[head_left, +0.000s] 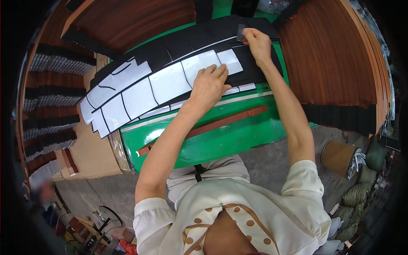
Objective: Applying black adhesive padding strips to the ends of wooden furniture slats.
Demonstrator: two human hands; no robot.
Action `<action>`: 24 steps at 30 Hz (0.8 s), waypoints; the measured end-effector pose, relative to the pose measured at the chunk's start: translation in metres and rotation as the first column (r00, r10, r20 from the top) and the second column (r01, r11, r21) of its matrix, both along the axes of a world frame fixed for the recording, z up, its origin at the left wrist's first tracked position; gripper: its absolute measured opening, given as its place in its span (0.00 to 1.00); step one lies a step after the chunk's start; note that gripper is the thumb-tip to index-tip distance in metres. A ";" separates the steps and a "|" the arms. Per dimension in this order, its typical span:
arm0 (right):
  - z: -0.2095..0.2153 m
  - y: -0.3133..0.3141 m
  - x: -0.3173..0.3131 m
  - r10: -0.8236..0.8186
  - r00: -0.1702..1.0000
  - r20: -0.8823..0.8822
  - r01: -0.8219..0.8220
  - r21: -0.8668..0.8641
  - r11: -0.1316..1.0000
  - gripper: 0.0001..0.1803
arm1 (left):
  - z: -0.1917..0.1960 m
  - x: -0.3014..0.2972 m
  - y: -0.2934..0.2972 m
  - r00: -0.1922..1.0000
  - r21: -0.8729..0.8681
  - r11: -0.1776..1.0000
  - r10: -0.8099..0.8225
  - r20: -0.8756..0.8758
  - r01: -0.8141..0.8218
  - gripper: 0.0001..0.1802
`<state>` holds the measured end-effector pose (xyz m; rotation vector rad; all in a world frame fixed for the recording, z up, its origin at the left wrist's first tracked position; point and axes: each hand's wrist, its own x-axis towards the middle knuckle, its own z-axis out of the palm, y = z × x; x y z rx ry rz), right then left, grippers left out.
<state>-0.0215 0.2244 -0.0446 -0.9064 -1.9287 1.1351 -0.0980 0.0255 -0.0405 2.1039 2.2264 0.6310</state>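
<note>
My left hand [208,85] lies with fingers outstretched on a row of white panels [168,85] divided by dark curved lines. These panels rest on black sheet material [182,40] spread over a green table [212,144]. At the far right end of the black sheet, my right hand [257,42] is closed in a pinch. Between its thumb and fingers shows a small grey translucent piece [240,33]; its exact kind is unclear. A second group of white panels [114,80] lies to the left, and a long reddish-brown strip [229,121] is on the table nearer me.
Stacks of brown strips with black ends stand on the right [335,55] and at the back left [140,21]. Layered brown, black and white stacks [55,97] line the left shelf beside cardboard [93,148]. A brown drum [338,156] stands on the floor at right.
</note>
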 end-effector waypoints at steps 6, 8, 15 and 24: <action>0.046 -0.074 0.034 0.091 0.990 -0.103 -0.110 -0.195 0.975 0.08 | 0.034 -0.021 -0.018 0.790 0.221 0.928 0.112 0.602 -0.300 0.13; 0.066 -0.107 0.058 0.114 0.992 0.049 -0.121 0.154 0.981 0.04 | 0.064 0.000 -0.035 0.652 0.065 0.935 0.193 0.733 -0.350 0.13; 0.067 -0.170 0.102 0.278 0.955 0.099 -0.231 0.835 0.499 0.09 | 0.070 0.061 -0.092 0.512 -0.044 0.948 0.209 0.833 -0.316 0.13; 0.050 -0.213 0.161 0.529 0.837 0.139 -0.545 0.302 0.782 0.14 | 0.055 0.097 -0.149 0.629 0.002 0.980 0.126 0.767 -0.199 0.14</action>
